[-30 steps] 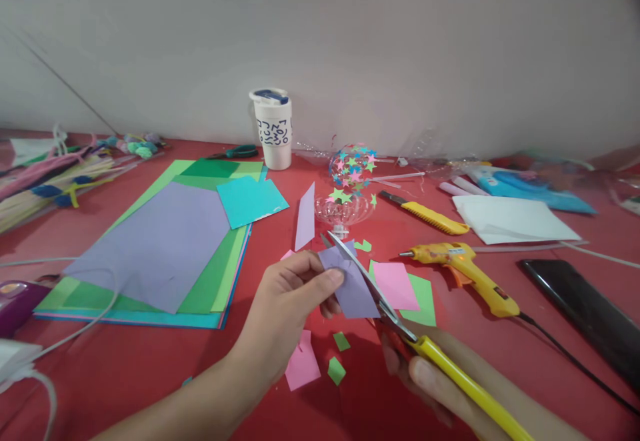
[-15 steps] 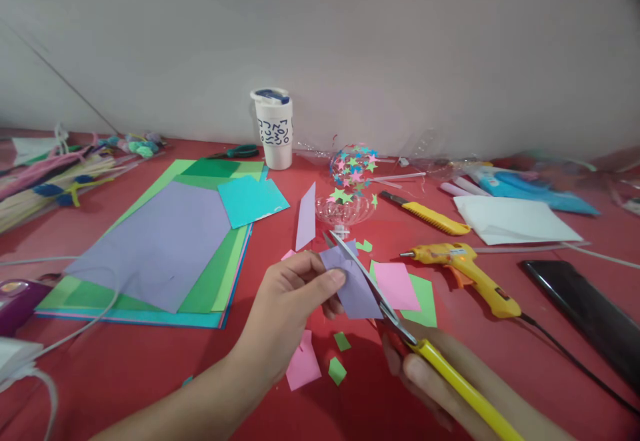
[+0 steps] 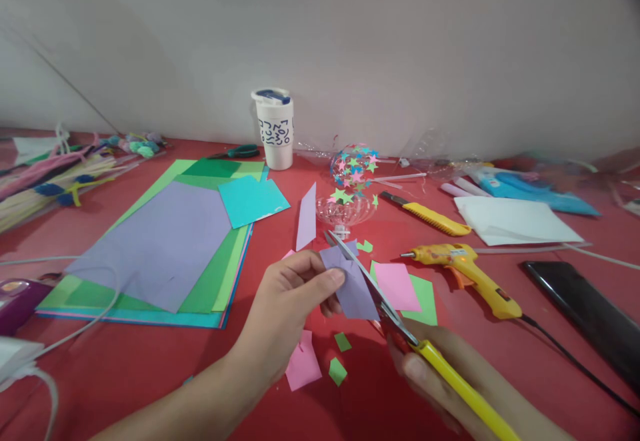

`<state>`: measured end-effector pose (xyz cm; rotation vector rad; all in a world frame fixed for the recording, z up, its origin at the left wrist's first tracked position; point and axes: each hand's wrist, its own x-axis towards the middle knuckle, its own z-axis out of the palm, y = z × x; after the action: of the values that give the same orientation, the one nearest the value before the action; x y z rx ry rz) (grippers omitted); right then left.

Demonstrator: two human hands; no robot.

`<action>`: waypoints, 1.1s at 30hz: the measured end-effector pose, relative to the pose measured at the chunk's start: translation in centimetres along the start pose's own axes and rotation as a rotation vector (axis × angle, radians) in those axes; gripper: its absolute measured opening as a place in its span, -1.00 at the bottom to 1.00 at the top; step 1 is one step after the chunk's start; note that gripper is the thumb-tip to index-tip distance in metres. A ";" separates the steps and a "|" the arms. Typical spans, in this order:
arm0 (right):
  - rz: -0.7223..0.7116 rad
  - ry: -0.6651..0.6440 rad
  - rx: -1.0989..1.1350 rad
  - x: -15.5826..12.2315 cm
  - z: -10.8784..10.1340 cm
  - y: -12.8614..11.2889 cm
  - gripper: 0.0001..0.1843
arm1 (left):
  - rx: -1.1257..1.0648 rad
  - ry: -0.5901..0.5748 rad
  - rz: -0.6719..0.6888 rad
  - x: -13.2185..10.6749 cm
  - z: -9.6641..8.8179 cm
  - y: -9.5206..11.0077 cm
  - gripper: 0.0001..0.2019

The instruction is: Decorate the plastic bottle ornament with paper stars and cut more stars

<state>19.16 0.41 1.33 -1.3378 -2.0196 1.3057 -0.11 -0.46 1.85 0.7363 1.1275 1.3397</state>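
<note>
My left hand (image 3: pixel 295 294) pinches a small piece of purple paper (image 3: pixel 357 297) between thumb and fingers. In my right hand (image 3: pixel 435 367) is a pair of scissors (image 3: pixel 453 377) with yellow handles, its blades slightly parted around the purple piece. Behind the blades, a clear ribbed ornament (image 3: pixel 345 209) decked with paper stars stands on the table. Pink paper scraps (image 3: pixel 304 364) and green scraps (image 3: pixel 338 371) lie below and beside my hands. A pink square (image 3: pixel 397 286) rests on a green one to the right.
Stacked coloured sheets (image 3: pixel 160 247) lie at left, a white cup (image 3: pixel 275 131) at the back. On the right are a yellow cutter (image 3: pixel 435 217), a glue gun (image 3: pixel 465 271) with its cord, and a black phone (image 3: pixel 580 314). White cables (image 3: pixel 50 387) cross the left side.
The scissors have shifted very slightly against the purple paper, whose right edge now looks a little narrower. Both hands stay nearly in place.
</note>
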 end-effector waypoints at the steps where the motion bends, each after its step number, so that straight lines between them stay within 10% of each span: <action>1: -0.003 -0.015 -0.013 0.0 -0.1 0.0 -0.42 | 0.001 0.006 0.001 0.0 0.0 0.0 -0.85; 23: 0.045 -0.117 0.008 0.8 -0.2 0.4 -0.42 | -0.473 0.002 -0.113 1.2 -1.0 0.4 -0.98; 33: -0.050 -0.015 -0.088 0.2 0.0 0.4 -0.42 | -0.219 0.093 -0.021 0.6 -0.7 0.7 -0.93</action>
<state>19.27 0.67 1.01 -1.3106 -2.1293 1.2221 -1.10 0.10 2.12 0.5057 1.0374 1.4646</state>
